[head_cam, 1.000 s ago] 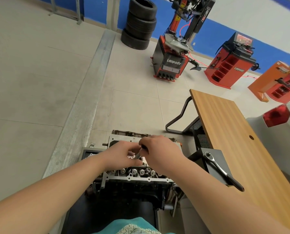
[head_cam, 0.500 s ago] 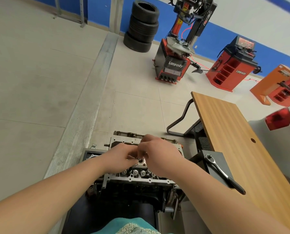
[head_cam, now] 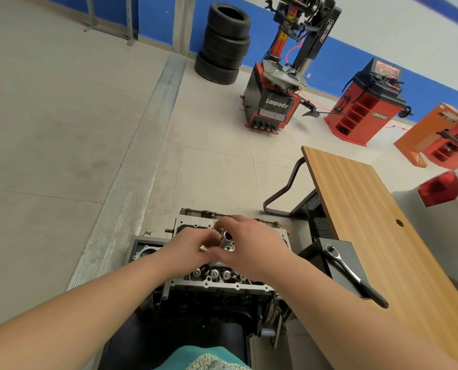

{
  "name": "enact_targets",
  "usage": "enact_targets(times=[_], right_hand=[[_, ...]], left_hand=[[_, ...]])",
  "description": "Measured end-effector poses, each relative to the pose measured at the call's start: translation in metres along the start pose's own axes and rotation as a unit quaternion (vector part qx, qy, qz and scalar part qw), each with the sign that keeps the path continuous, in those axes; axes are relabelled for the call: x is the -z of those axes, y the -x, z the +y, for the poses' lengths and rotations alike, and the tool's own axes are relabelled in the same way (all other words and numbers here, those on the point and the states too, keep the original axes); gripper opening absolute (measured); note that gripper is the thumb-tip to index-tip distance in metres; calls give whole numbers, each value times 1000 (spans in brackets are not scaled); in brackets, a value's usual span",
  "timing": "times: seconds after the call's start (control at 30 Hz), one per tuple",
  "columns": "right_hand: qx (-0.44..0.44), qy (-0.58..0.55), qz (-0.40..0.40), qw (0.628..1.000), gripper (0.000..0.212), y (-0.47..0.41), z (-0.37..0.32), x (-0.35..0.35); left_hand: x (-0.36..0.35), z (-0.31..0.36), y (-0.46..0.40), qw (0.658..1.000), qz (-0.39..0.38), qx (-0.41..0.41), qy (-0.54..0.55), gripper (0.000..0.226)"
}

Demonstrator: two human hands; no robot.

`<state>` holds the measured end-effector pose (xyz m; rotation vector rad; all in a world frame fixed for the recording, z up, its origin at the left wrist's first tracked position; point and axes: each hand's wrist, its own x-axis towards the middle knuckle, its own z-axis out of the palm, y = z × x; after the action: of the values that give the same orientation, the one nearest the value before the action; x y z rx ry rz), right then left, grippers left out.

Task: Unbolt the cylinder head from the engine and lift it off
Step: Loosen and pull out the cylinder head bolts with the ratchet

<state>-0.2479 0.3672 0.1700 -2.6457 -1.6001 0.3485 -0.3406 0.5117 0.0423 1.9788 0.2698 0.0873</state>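
The left hand point(head_cam: 193, 243) is curled, pinching a small metal piece point(head_cam: 227, 241) that is also gripped by the right hand point(head_cam: 249, 245), above the cylinder head point(head_cam: 217, 279), which sits on the engine point(head_cam: 212, 303). If the piece is fumbled, it could be dropped among the valves. The ratchet point(head_cam: 352, 273) is left near the box edge and might be knocked off.
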Motion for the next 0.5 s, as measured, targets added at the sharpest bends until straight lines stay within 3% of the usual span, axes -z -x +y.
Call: enact_targets(times=[0.07, 0.17, 0.23, 0.3, 0.4, 0.5], right_hand=[[-31, 37, 1, 999, 34, -1, -1, -3], [-2, 39, -18, 999, 11, 1, 0, -3], [32, 31, -36, 998, 19, 3, 2, 0], [34, -5, -31, 999, 14, 4, 2, 2], [-19, -6, -13, 1000, 32, 3, -2, 0], [-55, 50, 5, 997, 29, 2, -1, -1]], left_hand=[[-1, -1, -2, 1000, 6, -2, -3, 16], [-1, -4, -1, 1000, -29, -6, -11, 20], [-2, -5, 0, 999, -50, 5, -17, 18], [-3, -2, 0, 998, -48, 8, -31, 19], [-7, 0, -3, 999, -24, 8, -30, 9], [-11, -3, -4, 1000, 6, 5, -4, 19]])
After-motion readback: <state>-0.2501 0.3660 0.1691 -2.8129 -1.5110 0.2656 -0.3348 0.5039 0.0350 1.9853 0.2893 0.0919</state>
